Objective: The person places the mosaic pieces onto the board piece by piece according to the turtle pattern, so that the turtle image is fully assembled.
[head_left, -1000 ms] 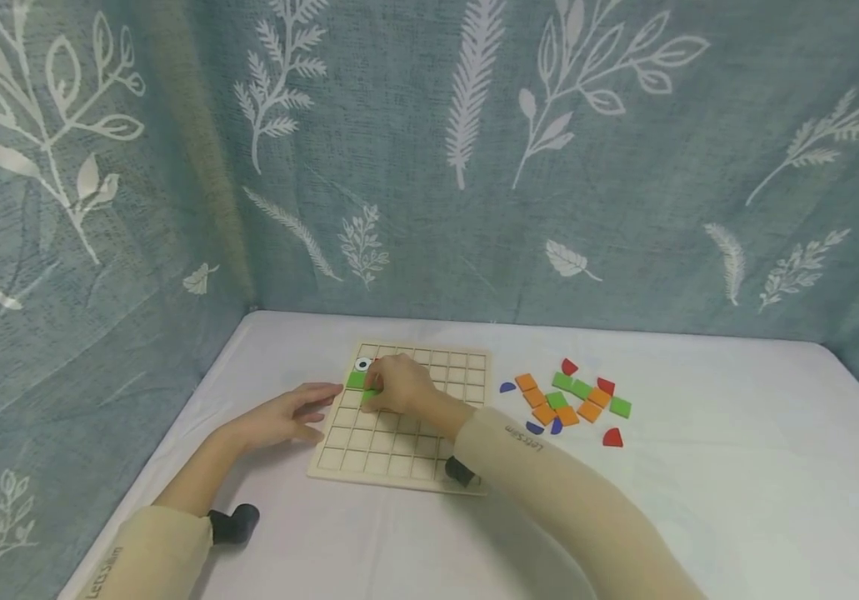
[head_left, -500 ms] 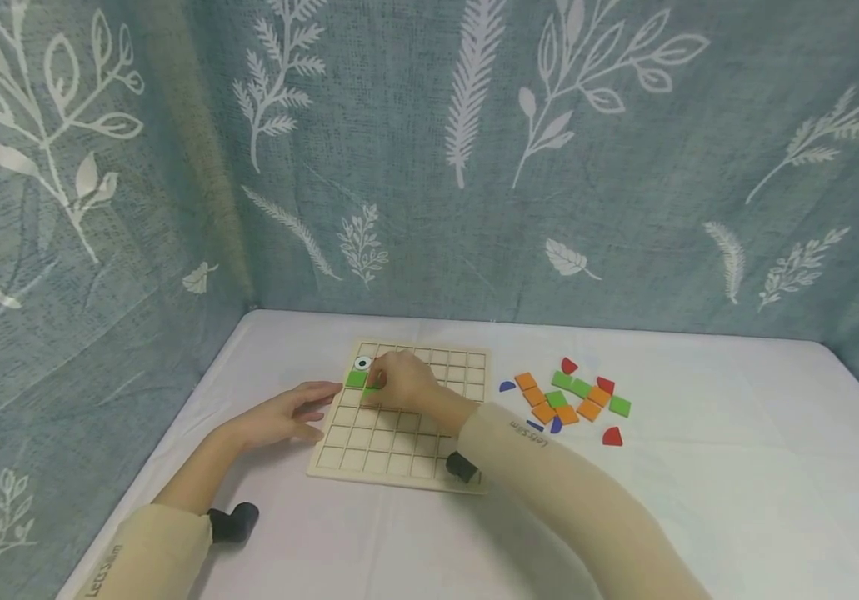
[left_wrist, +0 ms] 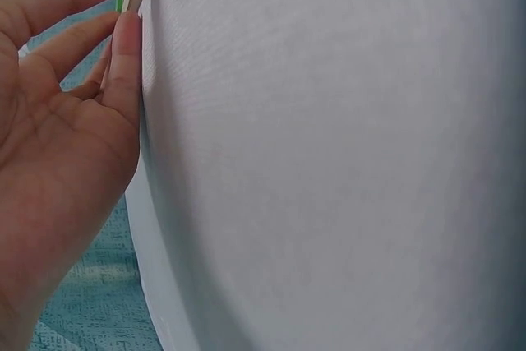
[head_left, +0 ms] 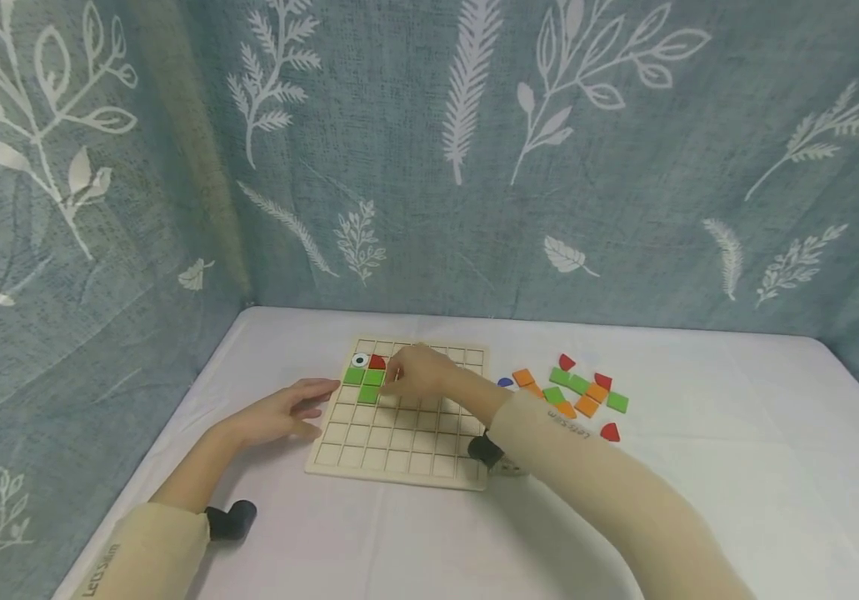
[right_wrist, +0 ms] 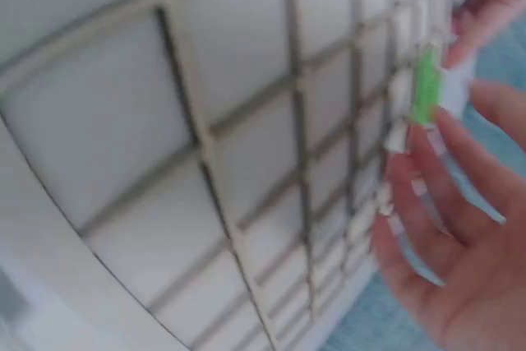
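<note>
The wooden grid board (head_left: 350,457) lies on the white cloth. In its upper left cells sit a white eye tile (head_left: 360,360), a red rounded tile (head_left: 377,362) and green square tiles, the lowest green tile (head_left: 368,393) one row beneath the others. My right hand (head_left: 422,373) hovers beside the green tiles with nothing held; the right wrist view shows its fingers loosely extended near a green tile (right_wrist: 426,85). At the board's left edge, my left hand (head_left: 279,412) rests with relaxed fingers. In the left wrist view, its fingertips (left_wrist: 126,34) touch that edge.
Right of the board are loose pieces: orange squares (head_left: 587,406), green squares (head_left: 618,402), red rounded pieces (head_left: 610,432) and a blue piece (head_left: 505,382). My right sleeve (head_left: 586,450) hides some of them. A patterned curtain (head_left: 429,250) closes off the back and left.
My right hand has let go of the lowest green tile and moved right, uncovering the red and green tiles. The left hand stays at the board's edge.
</note>
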Tool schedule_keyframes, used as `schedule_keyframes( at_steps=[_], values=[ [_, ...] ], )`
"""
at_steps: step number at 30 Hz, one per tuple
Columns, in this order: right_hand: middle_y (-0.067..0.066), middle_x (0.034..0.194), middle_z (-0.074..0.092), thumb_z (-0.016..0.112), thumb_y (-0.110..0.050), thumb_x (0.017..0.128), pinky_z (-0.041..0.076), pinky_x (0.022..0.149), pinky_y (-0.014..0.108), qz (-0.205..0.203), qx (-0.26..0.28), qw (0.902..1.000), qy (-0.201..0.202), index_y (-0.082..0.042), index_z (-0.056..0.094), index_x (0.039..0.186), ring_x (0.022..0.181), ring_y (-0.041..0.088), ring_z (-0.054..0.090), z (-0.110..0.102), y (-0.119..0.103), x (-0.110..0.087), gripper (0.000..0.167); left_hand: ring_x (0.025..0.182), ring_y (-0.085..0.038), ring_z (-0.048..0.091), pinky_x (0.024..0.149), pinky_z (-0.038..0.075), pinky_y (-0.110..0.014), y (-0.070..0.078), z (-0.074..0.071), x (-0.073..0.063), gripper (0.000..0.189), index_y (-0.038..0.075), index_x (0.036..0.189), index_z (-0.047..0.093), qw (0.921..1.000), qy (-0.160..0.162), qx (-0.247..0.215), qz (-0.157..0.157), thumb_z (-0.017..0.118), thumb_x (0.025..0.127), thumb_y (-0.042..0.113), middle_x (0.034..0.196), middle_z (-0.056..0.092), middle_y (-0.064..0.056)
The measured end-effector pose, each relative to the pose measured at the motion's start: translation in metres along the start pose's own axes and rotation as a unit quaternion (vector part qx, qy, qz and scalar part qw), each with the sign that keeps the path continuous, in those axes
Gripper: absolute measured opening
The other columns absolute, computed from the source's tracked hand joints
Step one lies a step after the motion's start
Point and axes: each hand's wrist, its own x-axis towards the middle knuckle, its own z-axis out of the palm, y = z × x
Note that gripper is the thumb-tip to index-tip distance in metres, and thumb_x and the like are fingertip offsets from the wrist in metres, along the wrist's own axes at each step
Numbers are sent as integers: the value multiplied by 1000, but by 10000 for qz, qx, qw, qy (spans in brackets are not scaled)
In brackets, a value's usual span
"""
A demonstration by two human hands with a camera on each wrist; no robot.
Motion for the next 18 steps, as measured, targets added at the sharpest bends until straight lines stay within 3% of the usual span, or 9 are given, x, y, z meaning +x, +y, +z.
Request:
schedule_keyframes(
  at_steps=[4, 10, 14, 18],
  values=[
    [-1, 68, 60, 62, -27, 88, 42, 58, 20, -8, 115, 9980, -617, -6, 70, 85, 56, 9, 47, -13, 3, -9, 23, 130, -43, 31, 105, 37, -44, -1, 0, 1, 74, -2, 143, 26, 10000, -15, 16, 32, 64, 80, 0, 148, 14, -26],
    [11, 84, 66, 57, -30, 91, 55, 63, 25, 247, 589, 9872, -1464, -5, 65, 94, 72, 23, 66, -27, 8, -20, 27, 130, -44, 31, 105, 38, -44, -2, 0, 0, 75, -2, 144, 25, 9999, -92, -91, 65, 64, 80, -1, 149, 11, -25],
    [10, 88, 65, 55, -34, 92, 58, 63, 29, 414, 763, 9767, -1963, -6, 62, 98, 74, 23, 67, -32, 10, -30, 30, 130, -44, 30, 105, 38, -44, -2, 0, 0, 75, -3, 144, 25, 9999, -95, -53, 82, 64, 80, -1, 148, 12, -26],
    [9, 87, 64, 54, -36, 92, 57, 60, 27, 507, 787, 9715, -2177, -7, 61, 97, 73, 23, 67, -35, 14, -41, 30, 131, -44, 30, 104, 38, -44, 0, 0, 0, 75, -3, 144, 24, 9999, -81, -42, 98, 64, 80, -2, 148, 12, -26]
  ],
)
